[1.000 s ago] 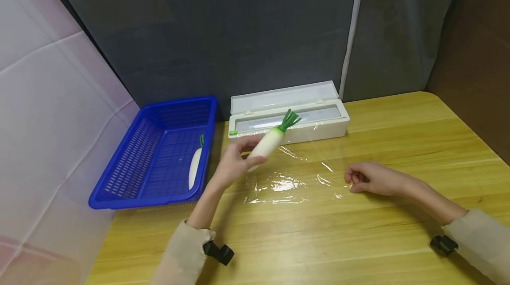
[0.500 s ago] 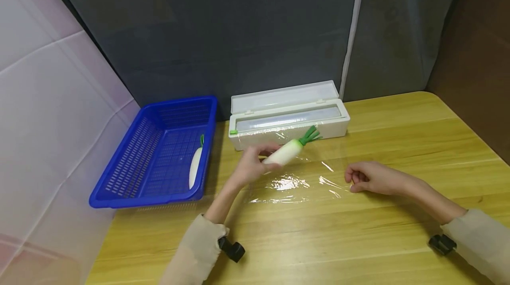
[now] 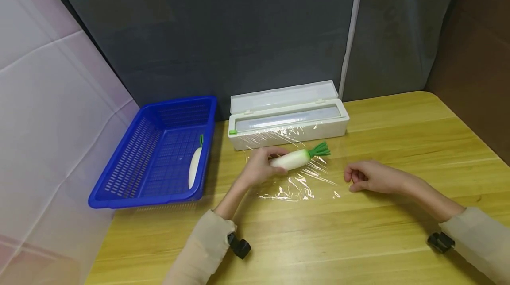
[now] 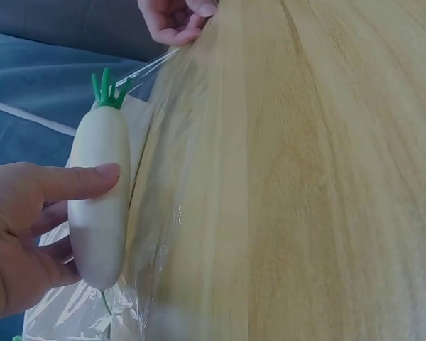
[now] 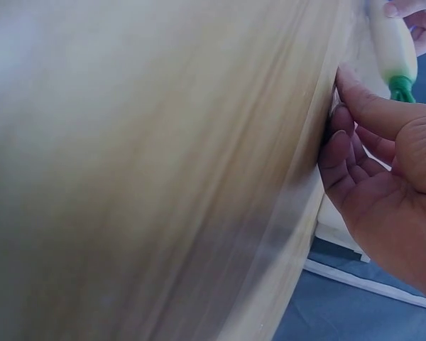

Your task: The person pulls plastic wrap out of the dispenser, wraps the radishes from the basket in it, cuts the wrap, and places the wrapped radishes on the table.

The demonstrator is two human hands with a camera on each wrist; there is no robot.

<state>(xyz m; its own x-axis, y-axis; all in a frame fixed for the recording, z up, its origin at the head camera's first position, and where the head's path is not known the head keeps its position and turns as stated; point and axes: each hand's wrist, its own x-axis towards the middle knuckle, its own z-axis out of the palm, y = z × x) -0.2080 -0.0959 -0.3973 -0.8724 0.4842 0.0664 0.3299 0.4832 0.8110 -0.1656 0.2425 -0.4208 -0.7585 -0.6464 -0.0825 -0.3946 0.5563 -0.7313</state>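
A white radish [image 3: 292, 160] with green leaf stubs is held by my left hand [image 3: 259, 169], thumb on the near side and fingers behind, as the left wrist view shows. It lies over a sheet of cling film [image 3: 296, 190], its leaves pointing right. The film runs forward from a white cling film dispenser [image 3: 307, 131] whose lid stands up. At the sheet's near right corner, my right hand [image 3: 372, 178] pinches the film between thumb and curled fingers; in the left wrist view, taut creases run toward that hand [image 4: 176, 20].
A blue plastic basket [image 3: 149, 202] stands on the left of the wooden table [image 3: 358, 245], with a second white radish [image 3: 194, 169] inside along its right wall. Behind the dispenser hangs a dark grey curtain [image 3: 239, 32]. White fabric [image 3: 52, 112] borders the left side.
My left hand has carried the radish right and down over the cling film, turning it closer to level. The film shows more creases around it. My right hand has stayed in place.
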